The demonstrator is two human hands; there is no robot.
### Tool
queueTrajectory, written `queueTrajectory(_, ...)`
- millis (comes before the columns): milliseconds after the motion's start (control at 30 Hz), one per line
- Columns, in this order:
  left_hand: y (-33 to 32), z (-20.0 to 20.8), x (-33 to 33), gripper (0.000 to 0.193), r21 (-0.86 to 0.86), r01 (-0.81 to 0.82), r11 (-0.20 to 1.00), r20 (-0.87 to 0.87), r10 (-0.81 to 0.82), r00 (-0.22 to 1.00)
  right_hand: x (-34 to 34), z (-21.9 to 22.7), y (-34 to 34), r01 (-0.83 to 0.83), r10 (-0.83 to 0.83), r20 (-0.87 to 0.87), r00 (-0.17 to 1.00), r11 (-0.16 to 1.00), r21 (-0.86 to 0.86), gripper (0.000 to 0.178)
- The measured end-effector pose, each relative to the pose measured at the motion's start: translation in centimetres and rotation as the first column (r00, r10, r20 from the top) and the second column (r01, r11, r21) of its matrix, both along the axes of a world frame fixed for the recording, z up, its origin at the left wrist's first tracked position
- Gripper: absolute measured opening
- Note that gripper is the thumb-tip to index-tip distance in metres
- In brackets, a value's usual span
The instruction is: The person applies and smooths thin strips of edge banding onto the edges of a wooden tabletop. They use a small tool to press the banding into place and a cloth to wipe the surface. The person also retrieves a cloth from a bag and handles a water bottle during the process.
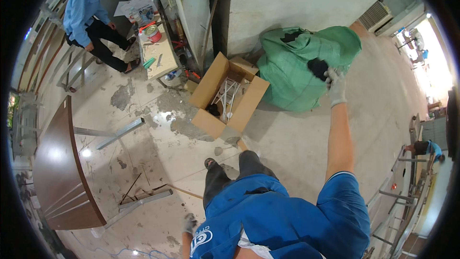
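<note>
Blue shirt nearest lens, dark trousers below. Left hand gloved, low by hip, grip unclear, seems to carry nothing. Right hand gloved, arm stretched out, fingers closed on edge of green sack. Sack bulging, resting on floor against wall, just beside open cardboard box holding white rods. Sack gripped, not yet lifted, by look of it. Another person stands well apart by cluttered bench.
</note>
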State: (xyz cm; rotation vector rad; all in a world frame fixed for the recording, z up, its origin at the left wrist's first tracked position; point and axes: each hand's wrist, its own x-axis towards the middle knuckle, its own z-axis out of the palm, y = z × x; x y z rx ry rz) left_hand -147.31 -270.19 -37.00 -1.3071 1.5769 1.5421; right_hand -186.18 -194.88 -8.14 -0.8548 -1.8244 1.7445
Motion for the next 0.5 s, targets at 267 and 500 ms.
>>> queueTrajectory(267,6.9,5.2,-34.2,0.056,-0.194,0.342,0.919,-0.346,-0.391,0.853,-2.9,-2.2,4.8,0.028,-0.028,0.045,0.999,1.0,0.013,0.01)
queueTrajectory(500,47.6,11.0,-61.6,0.076,-0.375,0.702,0.606,-0.755,-0.639,0.149,-19.0,-2.7,19.2,-0.003,-0.008,0.054,0.999,0.979,0.204,0.018)
